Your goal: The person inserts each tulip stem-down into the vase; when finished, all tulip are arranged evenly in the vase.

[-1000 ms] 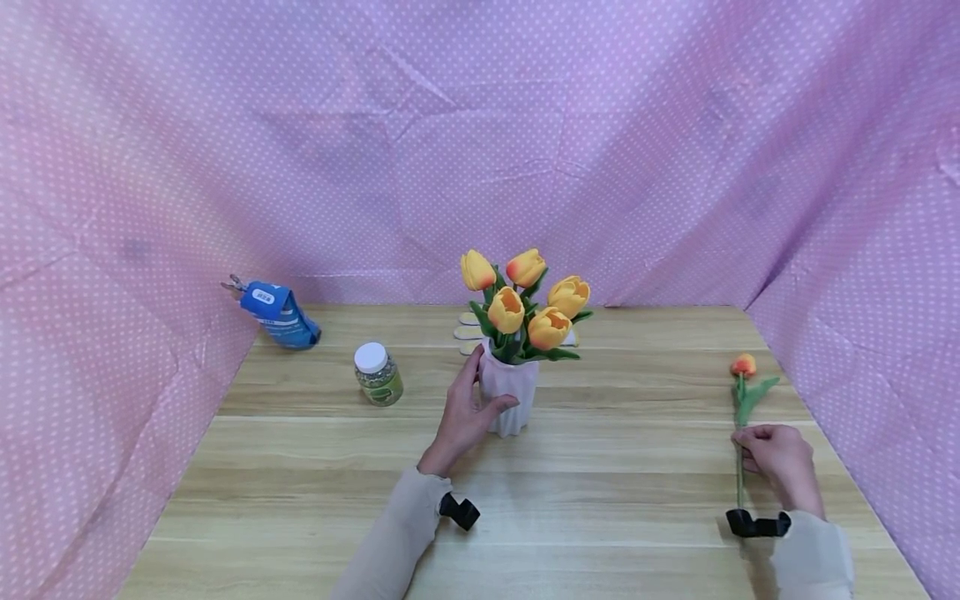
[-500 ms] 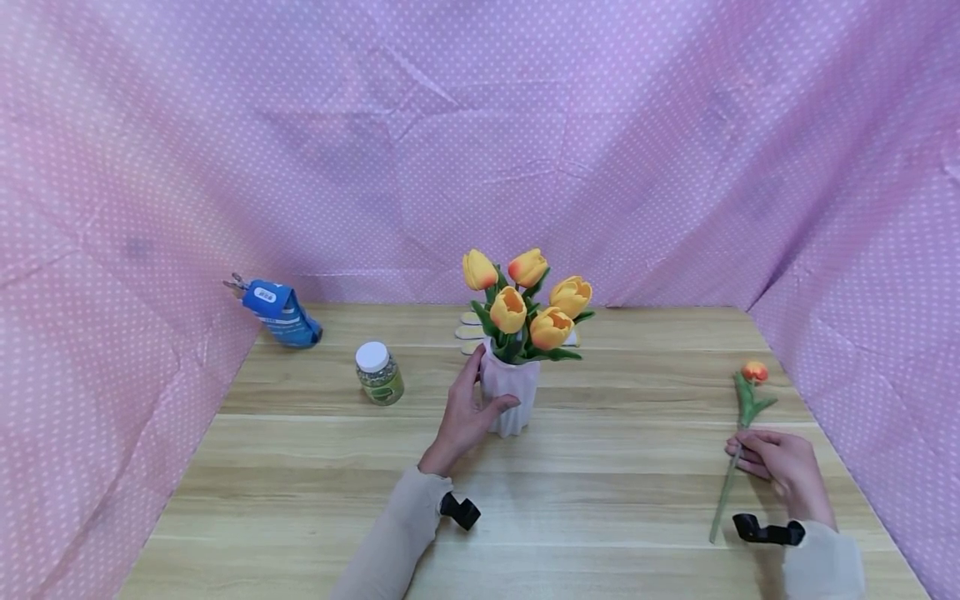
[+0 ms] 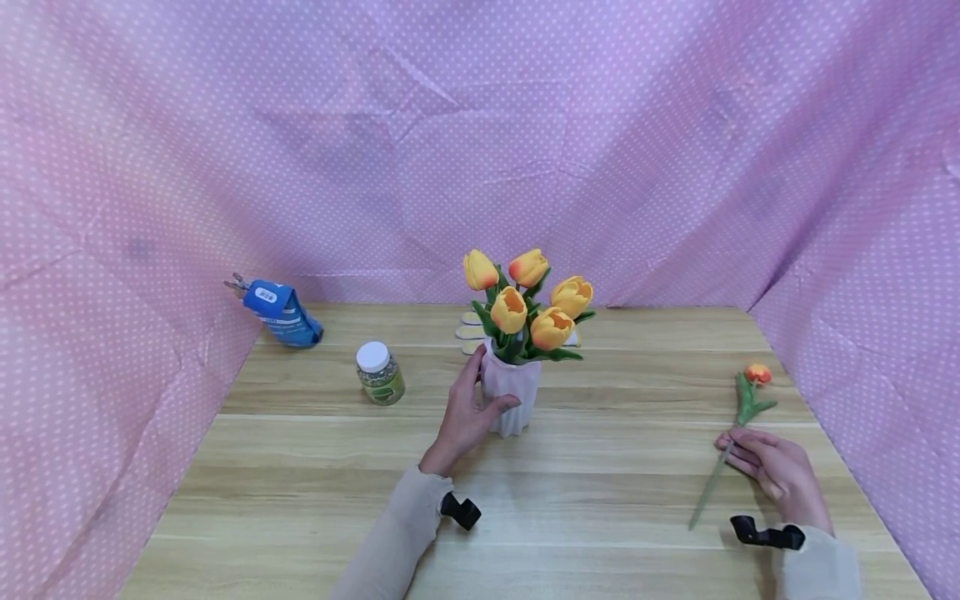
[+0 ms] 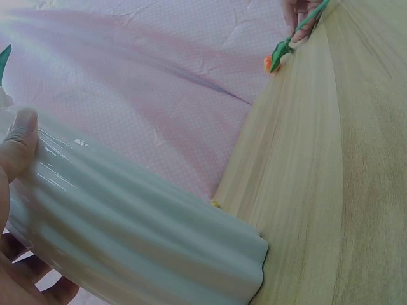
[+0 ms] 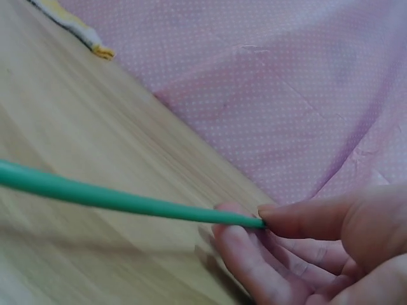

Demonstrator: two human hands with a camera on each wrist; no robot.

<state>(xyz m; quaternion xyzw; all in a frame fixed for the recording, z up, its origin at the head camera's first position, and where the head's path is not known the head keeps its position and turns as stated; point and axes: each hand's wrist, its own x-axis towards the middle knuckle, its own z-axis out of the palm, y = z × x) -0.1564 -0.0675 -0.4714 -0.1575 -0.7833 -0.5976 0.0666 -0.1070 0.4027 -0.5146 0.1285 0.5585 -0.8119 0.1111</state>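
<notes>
A white fluted vase (image 3: 513, 396) stands upright mid-table, filled with several yellow-orange tulips (image 3: 552, 328) and green leaves. My left hand (image 3: 467, 414) grips it from the left, thumb across the front; the left wrist view shows the thumb on the glossy vase wall (image 4: 127, 197) and fingers curling underneath. At the right side of the table, my right hand (image 3: 776, 471) pinches a single orange tulip (image 3: 757, 373) by its green stem (image 3: 712, 483). The bloom points away and the stem's lower end slants toward the front left. Close up, thumb and fingertips pinch the stem (image 5: 127, 202).
Left of the vase stands a jar with a white lid (image 3: 381, 375). A blue clipped pouch (image 3: 283, 315) sits at the back left corner. Behind the vase lies a yellow-and-white glove (image 3: 470, 331). Pink dotted cloth (image 3: 480, 150) hangs around the wooden table (image 3: 600, 500).
The tulip in my right hand has turned, its stem end swinging leftward and its bloom shifting slightly right. My left hand and the vase have stayed in place.
</notes>
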